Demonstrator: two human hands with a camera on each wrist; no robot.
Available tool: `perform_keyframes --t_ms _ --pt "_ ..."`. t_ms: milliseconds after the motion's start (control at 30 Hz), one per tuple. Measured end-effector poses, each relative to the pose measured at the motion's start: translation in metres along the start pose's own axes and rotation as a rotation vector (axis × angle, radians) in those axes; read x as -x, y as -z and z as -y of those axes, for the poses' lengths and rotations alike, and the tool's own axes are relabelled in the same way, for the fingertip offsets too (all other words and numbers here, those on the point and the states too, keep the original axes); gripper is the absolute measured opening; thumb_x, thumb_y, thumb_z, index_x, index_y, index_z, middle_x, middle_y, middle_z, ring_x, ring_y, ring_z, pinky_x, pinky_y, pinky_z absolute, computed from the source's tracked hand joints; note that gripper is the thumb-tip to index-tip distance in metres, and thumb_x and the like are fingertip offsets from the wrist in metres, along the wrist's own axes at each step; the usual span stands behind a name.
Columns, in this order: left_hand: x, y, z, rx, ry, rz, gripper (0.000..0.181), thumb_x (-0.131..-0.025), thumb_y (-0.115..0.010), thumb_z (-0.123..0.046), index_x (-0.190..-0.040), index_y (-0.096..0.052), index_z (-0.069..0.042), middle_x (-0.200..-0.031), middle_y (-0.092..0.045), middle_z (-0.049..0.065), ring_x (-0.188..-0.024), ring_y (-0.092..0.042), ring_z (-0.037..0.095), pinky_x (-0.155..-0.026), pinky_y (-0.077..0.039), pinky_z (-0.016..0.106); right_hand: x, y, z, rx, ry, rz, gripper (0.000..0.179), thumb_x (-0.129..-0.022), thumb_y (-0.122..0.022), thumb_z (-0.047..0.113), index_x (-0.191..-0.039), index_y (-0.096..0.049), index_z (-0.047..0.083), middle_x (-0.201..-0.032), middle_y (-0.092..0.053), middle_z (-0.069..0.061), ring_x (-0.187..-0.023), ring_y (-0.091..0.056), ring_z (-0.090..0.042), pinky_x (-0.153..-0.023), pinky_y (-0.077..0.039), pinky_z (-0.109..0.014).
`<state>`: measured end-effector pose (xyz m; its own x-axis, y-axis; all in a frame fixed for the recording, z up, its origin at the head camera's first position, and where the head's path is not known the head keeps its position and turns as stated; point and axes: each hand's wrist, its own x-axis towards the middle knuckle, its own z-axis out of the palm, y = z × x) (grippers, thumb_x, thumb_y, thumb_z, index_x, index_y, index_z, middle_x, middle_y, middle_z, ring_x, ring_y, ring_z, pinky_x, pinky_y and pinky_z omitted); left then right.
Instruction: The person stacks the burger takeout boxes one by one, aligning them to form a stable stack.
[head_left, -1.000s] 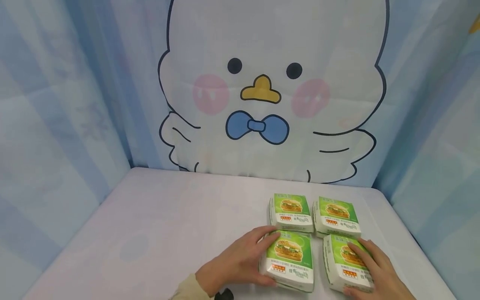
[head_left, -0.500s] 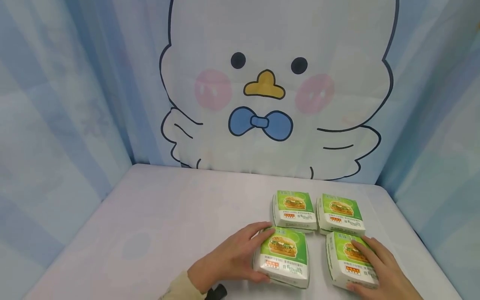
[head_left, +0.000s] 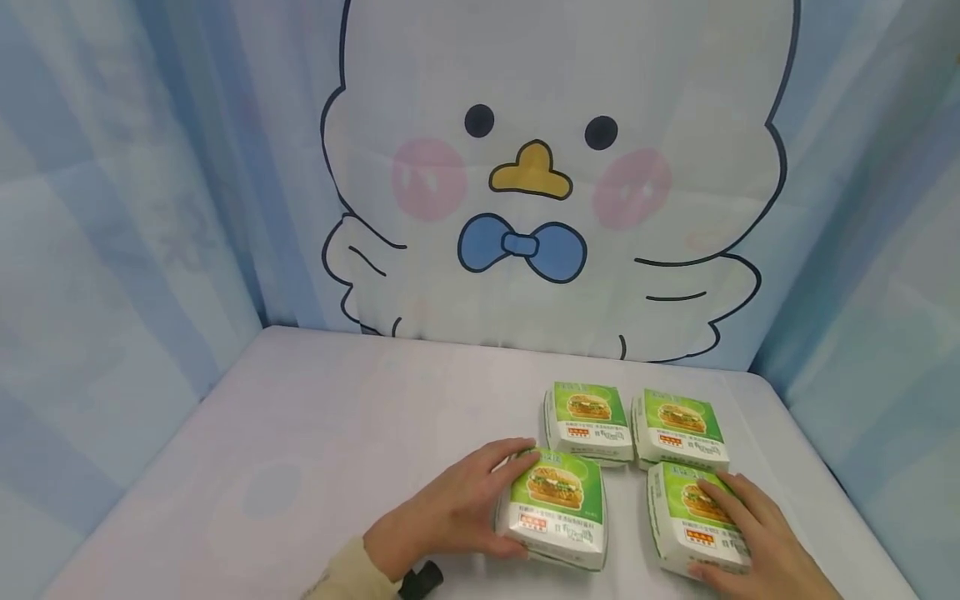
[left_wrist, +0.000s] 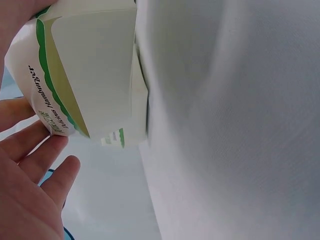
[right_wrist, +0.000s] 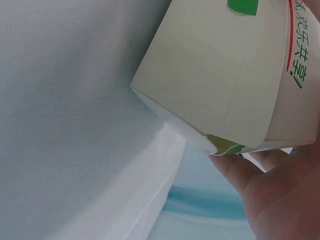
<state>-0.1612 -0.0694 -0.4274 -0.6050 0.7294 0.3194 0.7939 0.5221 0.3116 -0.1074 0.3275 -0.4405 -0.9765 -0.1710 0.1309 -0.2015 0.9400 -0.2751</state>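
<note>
My left hand [head_left: 461, 504] grips the front left hamburger box [head_left: 555, 508], a green and white carton with a burger picture, thumb at its near side and fingers over its far left corner. The left wrist view shows that box [left_wrist: 95, 65] from its plain side, with the fingertips [left_wrist: 60, 142] at its printed face. My right hand [head_left: 768, 546] holds the front right hamburger box [head_left: 693, 517], thumb at the front and fingers across the top right. In the right wrist view this box [right_wrist: 215, 75] stands on the cloth, the hand wrapped behind it.
Two more hamburger boxes, one back left [head_left: 588, 421] and one back right [head_left: 678, 425], sit side by side behind the held ones. A pale cloth covers the table [head_left: 360, 417]. Blue curtains [head_left: 112, 208] and a bird-print backdrop [head_left: 517, 317] enclose it on three sides.
My left hand has shifted the front left box leftward, widening the gap to the front right box. The right hand stays on its box. The head view has tilted slightly.
</note>
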Motion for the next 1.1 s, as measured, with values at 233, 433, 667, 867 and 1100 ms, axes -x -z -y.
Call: perform_keyframes --t_ms 233,433,667,867,1100 --pt "0.006 0.002 0.005 0.015 0.057 0.018 0.1 -0.074 -0.079 -0.06 -0.152 -0.037 -0.014 -0.158 -0.034 0.003 -0.142 -0.04 0.018 -0.113 -0.043 0.033 -0.001 -0.001 0.005 -0.017 0.023 -0.027 0.097 -0.068 -0.085 0.054 -0.145 -0.045 0.011 -0.147 -0.036 -0.026 -0.125 -0.038 -0.047 -0.083 -0.045 -0.072" --pt "0.013 0.005 0.01 0.069 0.135 0.052 0.101 -0.073 -0.079 -0.059 -0.154 -0.034 -0.019 -0.161 -0.029 0.0 -0.145 -0.037 0.017 -0.114 -0.042 0.036 -0.002 0.002 0.007 -0.005 -0.009 -0.019 0.099 -0.068 -0.082 0.06 -0.145 -0.044 0.011 -0.148 -0.035 -0.026 -0.126 -0.037 -0.047 -0.083 -0.045 -0.074" --pt "0.023 0.011 0.018 0.126 0.195 0.067 0.108 -0.067 -0.082 -0.06 -0.155 -0.032 -0.021 -0.162 -0.026 -0.002 -0.145 -0.036 0.019 -0.114 -0.042 0.039 -0.003 0.003 0.012 0.002 0.063 -0.114 0.097 -0.064 -0.087 0.055 -0.143 -0.048 0.013 -0.146 -0.039 -0.019 -0.123 -0.04 -0.039 -0.083 -0.048 -0.063" --pt "0.036 0.013 0.027 0.181 0.258 0.039 0.107 -0.065 -0.085 -0.058 -0.154 -0.036 -0.022 -0.162 -0.027 -0.003 -0.144 -0.038 0.02 -0.112 -0.044 0.043 -0.006 0.007 0.018 0.013 0.117 -0.175 0.096 -0.062 -0.089 0.052 -0.144 -0.05 0.021 -0.146 -0.042 -0.011 -0.121 -0.044 -0.03 -0.079 -0.047 -0.035" --pt "0.044 0.014 0.035 0.222 0.284 0.001 0.103 -0.067 -0.088 -0.05 -0.153 -0.037 -0.023 -0.162 -0.026 -0.005 -0.145 -0.036 0.019 -0.113 -0.043 0.044 -0.008 0.013 0.03 -0.017 0.159 -0.221 0.097 -0.062 -0.089 0.05 -0.146 -0.048 0.023 -0.146 -0.043 -0.011 -0.122 -0.042 -0.028 -0.086 -0.025 -0.008"
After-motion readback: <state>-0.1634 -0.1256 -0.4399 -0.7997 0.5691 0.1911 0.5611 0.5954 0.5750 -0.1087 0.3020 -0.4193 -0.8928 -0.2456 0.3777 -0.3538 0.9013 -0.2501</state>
